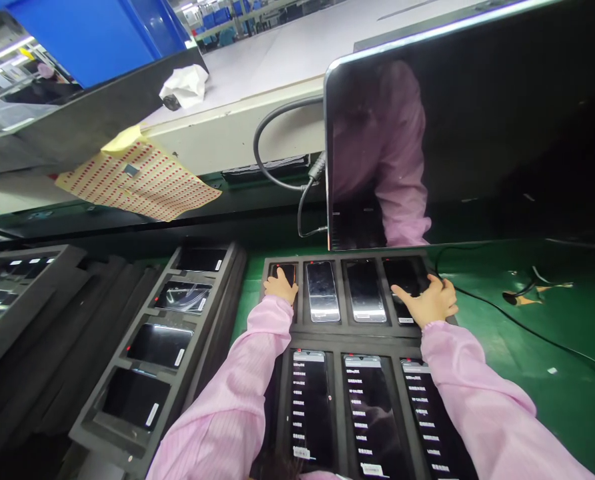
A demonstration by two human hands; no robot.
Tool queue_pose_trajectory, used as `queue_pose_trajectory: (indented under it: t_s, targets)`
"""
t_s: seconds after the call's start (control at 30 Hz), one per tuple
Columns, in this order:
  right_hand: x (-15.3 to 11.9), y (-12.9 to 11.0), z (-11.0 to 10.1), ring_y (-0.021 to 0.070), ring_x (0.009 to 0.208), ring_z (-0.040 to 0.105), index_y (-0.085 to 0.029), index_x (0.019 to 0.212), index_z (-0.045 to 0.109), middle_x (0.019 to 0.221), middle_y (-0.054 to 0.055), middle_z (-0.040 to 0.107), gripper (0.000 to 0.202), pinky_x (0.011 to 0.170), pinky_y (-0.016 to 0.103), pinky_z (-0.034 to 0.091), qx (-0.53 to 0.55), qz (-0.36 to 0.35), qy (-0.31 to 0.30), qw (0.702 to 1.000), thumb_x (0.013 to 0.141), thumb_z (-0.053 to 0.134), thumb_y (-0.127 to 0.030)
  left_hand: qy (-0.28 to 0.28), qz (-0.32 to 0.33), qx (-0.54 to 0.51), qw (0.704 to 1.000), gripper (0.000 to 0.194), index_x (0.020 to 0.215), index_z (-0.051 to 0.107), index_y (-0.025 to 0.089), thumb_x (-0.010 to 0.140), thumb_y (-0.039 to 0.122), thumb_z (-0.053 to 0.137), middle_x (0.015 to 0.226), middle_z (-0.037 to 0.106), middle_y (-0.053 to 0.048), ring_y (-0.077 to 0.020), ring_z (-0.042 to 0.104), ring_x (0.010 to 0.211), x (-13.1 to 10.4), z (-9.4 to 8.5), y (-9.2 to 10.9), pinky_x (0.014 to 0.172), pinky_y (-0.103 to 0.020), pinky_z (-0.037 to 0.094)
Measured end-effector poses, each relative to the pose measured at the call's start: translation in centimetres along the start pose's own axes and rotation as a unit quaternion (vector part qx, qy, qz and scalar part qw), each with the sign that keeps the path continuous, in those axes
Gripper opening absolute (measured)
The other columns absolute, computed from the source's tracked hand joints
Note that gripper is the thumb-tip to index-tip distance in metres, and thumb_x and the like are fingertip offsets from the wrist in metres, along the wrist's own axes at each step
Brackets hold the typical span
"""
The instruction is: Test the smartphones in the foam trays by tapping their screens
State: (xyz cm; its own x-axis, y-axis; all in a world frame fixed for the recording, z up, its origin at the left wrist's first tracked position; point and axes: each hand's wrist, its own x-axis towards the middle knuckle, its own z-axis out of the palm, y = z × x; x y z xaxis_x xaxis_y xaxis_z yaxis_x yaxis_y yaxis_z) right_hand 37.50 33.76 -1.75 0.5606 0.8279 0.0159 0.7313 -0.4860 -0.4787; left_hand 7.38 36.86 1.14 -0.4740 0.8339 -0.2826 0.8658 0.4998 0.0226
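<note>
My left hand [281,288] rests over the leftmost phone [288,272] in the far black foam tray [343,293], its fingers apart on the screen and slot edge. My right hand [431,301] lies at that tray's right end, thumb stretched over the rightmost phone [402,273] and fingers spread by the outer rim. Between the hands, two dark-screened phones, one on the left [322,290] and one on the right [365,290], lie in their slots. A nearer foam tray [337,400] holds phones showing lists of text, partly hidden by my sleeves.
To the left, another foam tray [181,360] of phones tops a stack, beside more stacked trays [62,340]. A large dark monitor [477,133] stands at the back right, with cables [262,147] by it. A yellow label sheet [142,177] hangs from the shelf edge.
</note>
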Motion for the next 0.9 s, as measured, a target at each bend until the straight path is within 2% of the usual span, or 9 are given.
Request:
queue_pose_trajectory:
  t_s: [0.07, 0.13, 0.23, 0.3, 0.37, 0.5, 0.67, 0.8, 0.9]
  targets:
    - [-1.1, -0.9, 0.0, 0.0353, 0.124, 0.024, -0.022, 0.120, 0.048, 0.137, 0.017, 0.025, 0.070, 0.094, 0.054, 0.021, -0.030, -0.093, -0.027, 0.995, 0.063, 0.058, -0.061, 0.007, 0.000, -0.008, 1.000, 0.070, 0.130, 0.028, 0.014, 0.072, 0.043, 0.053, 0.115, 0.052, -0.018, -0.0309, 0.049, 0.104, -0.2, -0.3, -0.2, 0.081, -0.039, 0.040]
    - [-2.3, -2.3, 0.2, 0.0361, 0.126, 0.021, -0.027, 0.113, 0.056, 0.140, 0.013, 0.024, 0.057, 0.094, 0.058, 0.018, -0.075, -0.147, -0.089, 0.982, 0.069, 0.052, -0.062, 0.024, 0.003, -0.016, 1.000, 0.067, 0.130, 0.029, 0.012, 0.075, 0.044, 0.049, 0.119, 0.049, -0.019, -0.0309, 0.047, 0.107, -0.8, -0.5, -0.1, 0.085, -0.039, 0.039]
    - [-3.8, -4.6, 1.2, 0.0365, 0.128, 0.017, -0.023, 0.117, 0.054, 0.141, 0.017, 0.024, 0.057, 0.094, 0.062, 0.016, -0.141, -0.128, -0.126, 0.974, 0.074, 0.049, -0.059, 0.071, 0.056, -0.041, 0.995, 0.056, 0.129, 0.033, 0.013, 0.080, 0.041, 0.040, 0.126, 0.044, -0.017, -0.0294, 0.042, 0.114, -2.5, -0.6, 1.3, 0.091, -0.039, 0.036]
    - [-4.3, -5.8, 1.9, 0.0365, 0.129, 0.014, -0.014, 0.120, 0.052, 0.140, 0.023, 0.025, 0.062, 0.095, 0.062, 0.013, -0.170, -0.117, -0.113, 0.972, 0.076, 0.049, -0.057, 0.062, 0.115, -0.053, 0.990, 0.053, 0.128, 0.036, 0.015, 0.081, 0.040, 0.039, 0.121, 0.047, -0.016, -0.0282, 0.044, 0.111, -3.7, -0.1, 3.1, 0.090, -0.038, 0.037]
    - [-4.4, -6.5, 2.6, 0.0373, 0.130, 0.012, -0.006, 0.117, 0.052, 0.138, 0.027, 0.026, 0.066, 0.095, 0.063, 0.012, -0.176, -0.104, -0.113, 0.972, 0.076, 0.048, -0.058, 0.032, 0.134, -0.037, 0.990, 0.061, 0.129, 0.036, 0.014, 0.078, 0.048, 0.042, 0.116, 0.049, -0.016, -0.0296, 0.045, 0.107, -4.5, 0.7, 5.0, 0.088, -0.039, 0.038]
    - [-4.2, -7.0, 3.2, 0.0392, 0.130, 0.011, 0.000, 0.110, 0.052, 0.137, 0.031, 0.024, 0.073, 0.094, 0.063, 0.015, -0.143, -0.073, -0.134, 0.978, 0.073, 0.046, -0.062, 0.023, 0.088, 0.021, 0.996, 0.082, 0.135, 0.026, 0.013, 0.072, 0.062, 0.045, 0.118, 0.044, -0.019, -0.0327, 0.043, 0.107, -4.4, 2.0, 7.4, 0.086, -0.043, 0.037]
    - [-4.4, -7.1, 2.8, 0.0405, 0.130, 0.010, 0.002, 0.110, 0.050, 0.138, 0.033, 0.021, 0.080, 0.094, 0.063, 0.016, -0.102, -0.065, -0.148, 0.982, 0.067, 0.049, -0.066, -0.003, 0.056, 0.031, 0.998, 0.077, 0.134, 0.027, 0.015, 0.071, 0.052, 0.052, 0.121, 0.044, -0.018, -0.0315, 0.042, 0.110, -3.8, 1.9, 8.7, 0.086, -0.041, 0.037]
    - [-4.5, -7.3, 2.5, 0.0409, 0.130, 0.010, 0.001, 0.111, 0.049, 0.138, 0.032, 0.022, 0.075, 0.092, 0.063, 0.020, -0.081, -0.069, -0.147, 0.983, 0.068, 0.052, -0.061, -0.042, 0.016, 0.010, 0.999, 0.076, 0.131, 0.029, 0.012, 0.067, 0.040, 0.058, 0.118, 0.046, -0.020, -0.0305, 0.047, 0.105, -4.0, 1.1, 10.0, 0.082, -0.038, 0.039]
    - [-4.4, -7.5, 2.4, 0.0402, 0.129, 0.012, -0.002, 0.111, 0.050, 0.140, 0.029, 0.021, 0.070, 0.092, 0.063, 0.022, -0.069, -0.080, -0.152, 0.983, 0.068, 0.053, -0.057, -0.049, 0.009, 0.009, 0.999, 0.082, 0.133, 0.024, 0.011, 0.064, 0.036, 0.061, 0.117, 0.048, -0.021, -0.0306, 0.049, 0.104, -3.9, 0.8, 10.5, 0.080, -0.037, 0.040]
